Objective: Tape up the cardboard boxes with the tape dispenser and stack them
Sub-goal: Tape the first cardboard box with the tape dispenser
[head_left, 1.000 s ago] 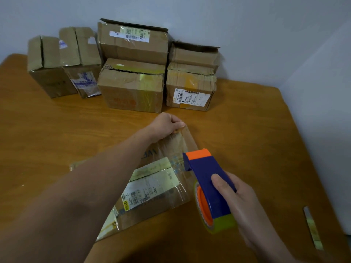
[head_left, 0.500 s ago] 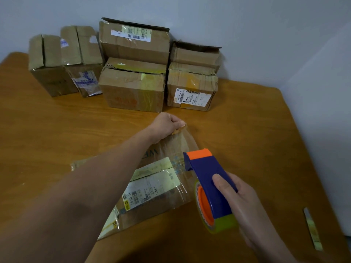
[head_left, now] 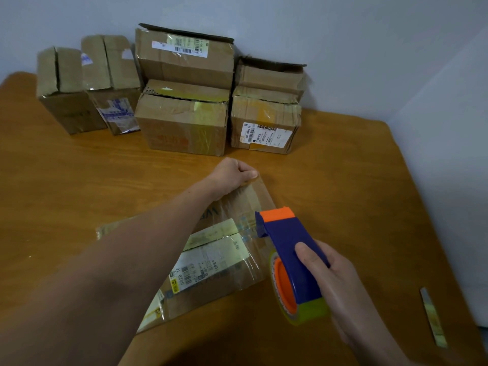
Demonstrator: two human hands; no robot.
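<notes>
The right hand (head_left: 335,276) closes its grip round the tape dispenser (head_left: 287,241), whose nose meets the cardboard box (head_left: 211,260) lying on the desk (head_left: 79,180). The left hand (head_left: 232,175) pinches the box's far edge, probably to steady it. Stacked boxes (head_left: 184,122) stand behind.

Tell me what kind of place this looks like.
Likely a small parcel-packing corner indoors: labelled cardboard boxes stacked on a wooden table against a bare wall, and a tape dispenser held in the right hand.

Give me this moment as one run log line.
left grip: holds near box, far edge | right grip: holds dispenser at box's right side | back boxes: two stacks
</notes>
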